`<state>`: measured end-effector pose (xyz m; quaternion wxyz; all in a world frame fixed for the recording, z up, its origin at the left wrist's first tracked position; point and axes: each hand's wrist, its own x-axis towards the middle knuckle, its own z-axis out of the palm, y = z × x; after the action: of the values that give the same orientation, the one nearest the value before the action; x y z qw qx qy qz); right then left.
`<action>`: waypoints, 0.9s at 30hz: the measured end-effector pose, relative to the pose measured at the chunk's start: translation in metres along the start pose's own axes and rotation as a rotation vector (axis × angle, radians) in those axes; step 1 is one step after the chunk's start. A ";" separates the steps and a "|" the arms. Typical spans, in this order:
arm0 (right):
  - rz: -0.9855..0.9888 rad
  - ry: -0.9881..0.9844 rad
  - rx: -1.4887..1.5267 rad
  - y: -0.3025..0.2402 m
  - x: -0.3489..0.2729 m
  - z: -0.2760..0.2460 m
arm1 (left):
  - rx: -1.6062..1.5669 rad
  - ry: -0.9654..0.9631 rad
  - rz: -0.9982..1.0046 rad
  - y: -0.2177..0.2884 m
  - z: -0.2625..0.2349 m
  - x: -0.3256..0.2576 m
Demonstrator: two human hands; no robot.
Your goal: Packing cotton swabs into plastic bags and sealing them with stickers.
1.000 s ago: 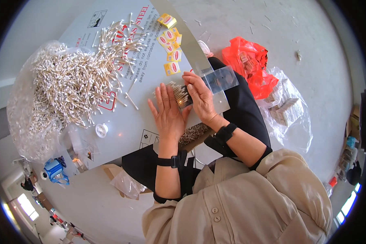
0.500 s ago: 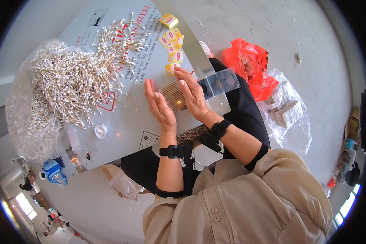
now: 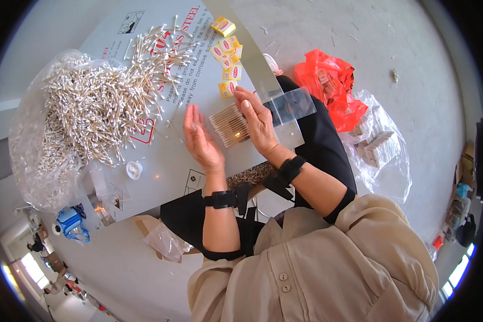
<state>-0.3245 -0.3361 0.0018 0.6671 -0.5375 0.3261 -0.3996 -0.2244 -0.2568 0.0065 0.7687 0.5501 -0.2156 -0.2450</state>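
Observation:
A neat row of cotton swabs (image 3: 227,127) lies side by side on the table between my hands, white tips toward the left. My left hand (image 3: 205,146) is apart from the row on its left side, open, fingers stretched out and holding nothing. Over the right end of the row is my right hand (image 3: 259,124), its fingers straight and hiding that end; whether it touches the swabs I cannot tell. Just past it, a clear plastic bag (image 3: 295,104) sticks out over the table edge. On the left, a big heap of loose cotton swabs (image 3: 86,107) spills from a large clear bag (image 3: 24,142).
Small yellow-and-white packets (image 3: 226,51) lie along the far table edge. A small white tub (image 3: 134,170) stands near the heap. On the floor at right are a red plastic bag (image 3: 327,86) and a clear bag of white packs (image 3: 378,147). A blue bag (image 3: 71,224) is at left.
My left hand has drawn away to the left from the swab row, baring its white tips. My right hand has shifted slightly right and down.

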 end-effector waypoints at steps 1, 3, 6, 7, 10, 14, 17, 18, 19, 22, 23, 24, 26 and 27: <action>-0.001 0.001 0.002 0.000 0.000 -0.004 | 0.062 0.010 0.016 0.003 -0.005 -0.002; 0.052 -0.004 0.089 -0.002 0.000 -0.013 | 0.207 -0.051 0.023 0.012 -0.016 -0.006; 0.092 0.002 0.189 -0.005 -0.002 -0.016 | 0.654 -0.226 0.126 0.012 -0.030 -0.006; 0.089 0.003 0.190 -0.006 -0.003 -0.018 | 0.957 -0.344 0.216 0.013 -0.029 -0.005; 0.103 0.000 0.156 -0.006 -0.007 -0.023 | 1.369 -0.464 0.326 0.015 -0.018 -0.014; 0.147 0.025 0.176 -0.007 -0.011 -0.027 | 1.547 -0.545 0.330 0.015 -0.005 -0.021; 0.113 0.023 0.131 -0.002 -0.013 -0.031 | 1.555 -0.566 0.303 0.013 -0.002 -0.024; 0.074 0.020 0.074 0.000 -0.014 -0.033 | 1.560 -0.578 0.309 0.012 -0.003 -0.023; 0.070 0.016 0.073 -0.001 -0.015 -0.032 | 1.568 -0.587 0.316 0.011 -0.006 -0.022; 0.069 0.023 0.047 -0.004 -0.021 -0.033 | 1.362 -0.434 0.296 0.012 -0.014 -0.023; 0.019 0.002 -0.108 -0.005 -0.023 -0.038 | 1.357 -0.434 0.298 0.013 -0.014 -0.025; -0.031 -0.020 -0.263 -0.006 -0.025 -0.041 | 1.407 -0.456 0.307 0.014 -0.016 -0.028; -0.113 -0.038 -0.376 -0.011 -0.029 -0.046 | 1.456 -0.466 0.313 0.018 -0.015 -0.036; -0.192 -0.053 -0.485 -0.012 -0.032 -0.048 | 1.491 -0.519 0.306 0.019 -0.014 -0.041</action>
<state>-0.3827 -0.3310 0.0041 0.4860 -0.7204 0.3423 -0.3573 -0.2455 -0.2166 0.0183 0.1496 0.8084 -0.5672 -0.0484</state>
